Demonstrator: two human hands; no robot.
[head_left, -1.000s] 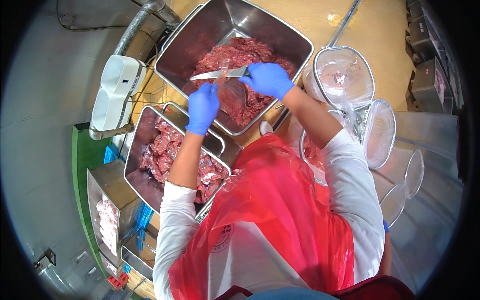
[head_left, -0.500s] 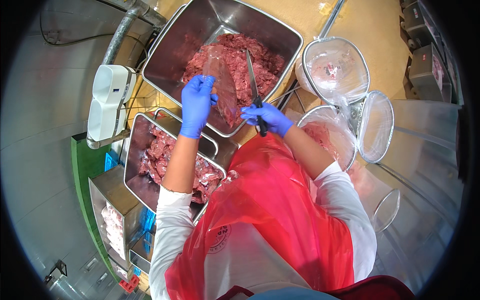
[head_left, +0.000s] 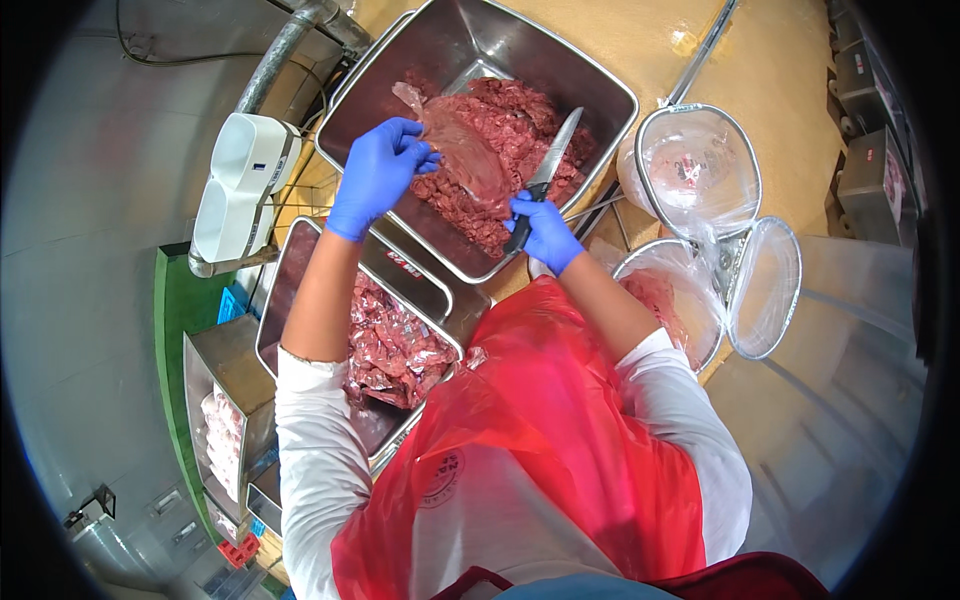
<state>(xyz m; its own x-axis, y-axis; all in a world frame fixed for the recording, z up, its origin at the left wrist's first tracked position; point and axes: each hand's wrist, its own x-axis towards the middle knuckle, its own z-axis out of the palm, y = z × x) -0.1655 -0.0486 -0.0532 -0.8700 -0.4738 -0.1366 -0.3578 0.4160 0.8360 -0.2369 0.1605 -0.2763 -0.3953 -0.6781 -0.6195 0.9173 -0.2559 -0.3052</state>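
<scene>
A clear plastic bag of reddish meat lies over the loose chopped meat in a large steel tub. My left hand, in a blue glove, has its fingers curled in a pinch at the bag's left edge. On the bag's right side, my right hand, gloved too, is closed round the black handle of a knife. The blade points up and to the right, over the meat. Part of the right fingers is hidden behind the handle.
A second steel tub with plastic-covered meat stands near left. To the right are hoops lined with clear bags, one with meat inside. White double holders hang on a pipe at left. Steel boxes line the far right.
The bag, raised in my left hand before, now lies lower on the meat. The knife has tilted to the right, its handle nearer the bag. The whole view has shifted slightly.
</scene>
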